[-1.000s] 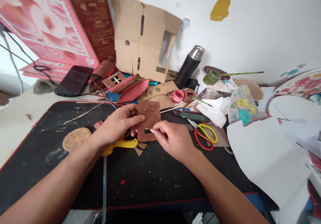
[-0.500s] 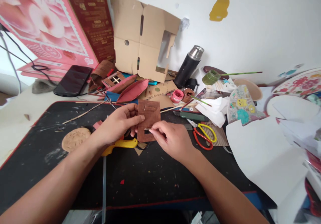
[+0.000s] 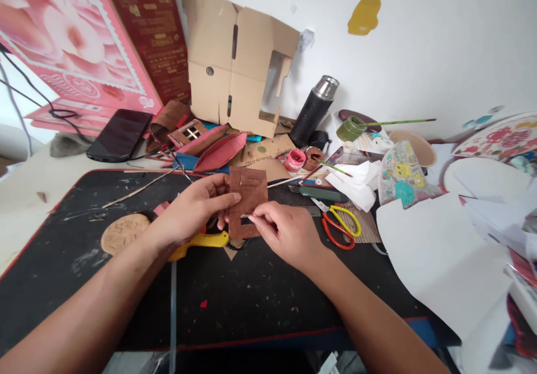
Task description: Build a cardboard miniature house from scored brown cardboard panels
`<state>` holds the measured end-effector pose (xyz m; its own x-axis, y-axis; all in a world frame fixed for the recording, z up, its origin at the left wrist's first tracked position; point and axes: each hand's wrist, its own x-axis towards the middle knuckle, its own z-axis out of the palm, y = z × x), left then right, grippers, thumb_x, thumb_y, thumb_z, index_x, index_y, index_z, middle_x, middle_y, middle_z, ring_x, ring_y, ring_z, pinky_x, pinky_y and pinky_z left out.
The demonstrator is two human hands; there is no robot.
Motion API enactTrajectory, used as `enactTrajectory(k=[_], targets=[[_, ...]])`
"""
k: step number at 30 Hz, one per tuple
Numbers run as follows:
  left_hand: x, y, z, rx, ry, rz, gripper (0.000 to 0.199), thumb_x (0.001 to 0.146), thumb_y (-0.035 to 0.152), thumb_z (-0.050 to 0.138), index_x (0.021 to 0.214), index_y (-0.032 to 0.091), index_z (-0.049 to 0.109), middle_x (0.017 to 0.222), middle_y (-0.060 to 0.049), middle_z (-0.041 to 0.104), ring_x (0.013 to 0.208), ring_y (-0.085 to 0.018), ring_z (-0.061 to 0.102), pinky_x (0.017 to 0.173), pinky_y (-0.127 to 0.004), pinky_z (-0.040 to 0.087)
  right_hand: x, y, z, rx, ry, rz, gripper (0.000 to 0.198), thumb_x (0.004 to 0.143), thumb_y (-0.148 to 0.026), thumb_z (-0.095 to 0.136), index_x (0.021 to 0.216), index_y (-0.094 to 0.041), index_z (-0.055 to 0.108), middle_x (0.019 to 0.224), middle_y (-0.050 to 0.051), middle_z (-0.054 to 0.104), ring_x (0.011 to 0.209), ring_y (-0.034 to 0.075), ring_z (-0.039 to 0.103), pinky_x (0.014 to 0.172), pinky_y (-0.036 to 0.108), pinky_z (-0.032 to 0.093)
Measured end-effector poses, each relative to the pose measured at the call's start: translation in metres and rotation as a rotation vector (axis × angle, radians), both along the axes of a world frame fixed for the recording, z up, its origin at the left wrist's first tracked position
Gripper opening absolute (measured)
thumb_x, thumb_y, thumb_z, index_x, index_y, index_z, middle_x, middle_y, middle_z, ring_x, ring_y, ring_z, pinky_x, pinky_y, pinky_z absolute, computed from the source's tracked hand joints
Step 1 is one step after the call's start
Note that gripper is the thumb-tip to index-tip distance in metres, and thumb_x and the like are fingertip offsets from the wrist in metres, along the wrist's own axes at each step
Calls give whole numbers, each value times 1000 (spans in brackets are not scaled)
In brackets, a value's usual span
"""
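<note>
A brown-painted piece of cardboard [image 3: 248,195] is held upright over the black mat, with a rectangular opening near its bottom and a raised strip near its top. My left hand [image 3: 205,203] grips its left edge, thumb in front and fingers behind. At the opening, my right hand [image 3: 285,228] pinches a tiny thin sliver [image 3: 245,216] between thumb and forefinger; its exact kind is too small to tell. Below my left hand lies a yellow-handled glue gun or similar tool [image 3: 205,240], partly covered by my wrist. A round tan disc [image 3: 126,233] rests beside my left forearm.
Yellow-and-red scissors [image 3: 342,226] and a green utility knife [image 3: 321,194] lie to the right. Behind are open paint jars [image 3: 295,160], a black thermos [image 3: 314,111], painted cardboard pieces [image 3: 220,150] and a phone [image 3: 119,135]. White paper sheets [image 3: 436,262] cover the right side.
The whole view has shifted very slightly. Both hands keep the same hold on the cardboard and the sliver.
</note>
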<state>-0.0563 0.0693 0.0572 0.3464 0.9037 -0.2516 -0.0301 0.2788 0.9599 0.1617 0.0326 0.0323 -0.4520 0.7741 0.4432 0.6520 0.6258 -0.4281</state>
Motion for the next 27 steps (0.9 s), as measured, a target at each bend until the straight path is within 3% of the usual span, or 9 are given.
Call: enactTrajectory(k=[10, 20, 27], targets=[[-1, -1, 0, 13, -8, -3, 30, 84, 35, 80, 102, 16, 65, 73, 3, 66, 45, -8, 55, 42, -20, 44, -1, -1, -1, 8, 37, 4, 20, 110, -31, 58, 94, -21, 65, 70, 0, 73, 57, 13, 64, 59, 26, 36], [-2, 0, -5, 61, 29, -9, 29, 84, 36, 79, 99, 17, 65, 77, 1, 68, 48, -9, 55, 44, -21, 45, 1, -2, -1, -104, 182, 37, 17, 106, -36, 65, 100, -21, 68, 70, -1, 71, 57, 13, 60, 59, 26, 40], [-2, 0, -5, 79, -40, 48, 35, 85, 38, 84, 110, 17, 69, 81, 1, 68, 49, -8, 55, 43, -21, 47, 6, -5, 0, -319, 499, -176, 17, 102, -39, 67, 99, -22, 70, 66, -3, 62, 55, 13, 53, 56, 27, 41]])
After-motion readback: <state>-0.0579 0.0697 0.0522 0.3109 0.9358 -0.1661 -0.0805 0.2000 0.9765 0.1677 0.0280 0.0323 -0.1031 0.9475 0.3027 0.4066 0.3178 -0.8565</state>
